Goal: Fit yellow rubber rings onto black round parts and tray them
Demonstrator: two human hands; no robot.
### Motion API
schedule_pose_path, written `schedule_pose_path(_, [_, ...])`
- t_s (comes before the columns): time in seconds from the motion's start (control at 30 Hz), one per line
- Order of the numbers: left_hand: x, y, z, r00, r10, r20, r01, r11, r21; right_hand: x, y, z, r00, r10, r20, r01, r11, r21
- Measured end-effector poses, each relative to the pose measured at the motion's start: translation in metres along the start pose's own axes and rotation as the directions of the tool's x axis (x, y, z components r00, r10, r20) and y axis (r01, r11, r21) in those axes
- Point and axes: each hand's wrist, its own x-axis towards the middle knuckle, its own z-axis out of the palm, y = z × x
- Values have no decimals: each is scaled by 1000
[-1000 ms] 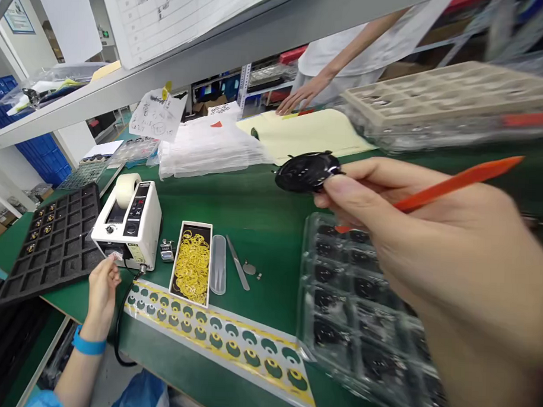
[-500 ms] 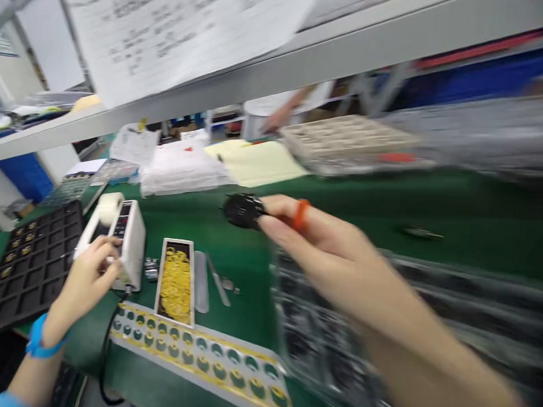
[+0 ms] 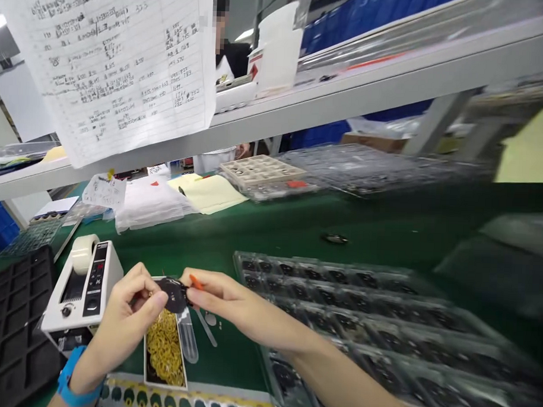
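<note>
A thin black round part [image 3: 174, 295] with small pale marks is held up between my two hands, above a narrow box of yellow rings [image 3: 165, 348]. My right hand [image 3: 210, 293], with an orange band on a finger, pinches the part at its right edge. My left hand [image 3: 137, 300], with a blue wristband, has its thumb and forefinger pressed together at the part's left edge. What sits between those left fingertips is hidden. Left of that hand stands a white tape dispenser [image 3: 84, 286] carrying a roll of clear tape.
A clear tray of black round parts [image 3: 339, 315] spreads to the right. At left lies a black compartment tray [image 3: 18, 325]. A sheet with round holes [image 3: 193, 396] lies in front. Tweezers [image 3: 207, 329] rest beside the ring box. A shelf [image 3: 256, 117] with a handwritten sheet crosses above.
My left hand has left the tape dispenser and come over to the black round part. My right hand has brought the part lower and leftward to meet it. The view has shifted.
</note>
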Motion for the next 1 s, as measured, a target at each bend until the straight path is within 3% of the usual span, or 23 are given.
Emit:
schedule_pose_path(0.23, [4,-6,-2,996,-59,66,59,998,-7,-1,10,-1,999,12,43,-15,999,51])
schedule_pose_path(0.53, [0,-9,0,998,-20,64,21,1000,-11,0,15,-2,999,-23,47,16,988,151])
schedule_pose_path(1.0, [5,-13,1,999,17,28,-17,1000,6,-1,11,0,999,34,-6,-34,998,48])
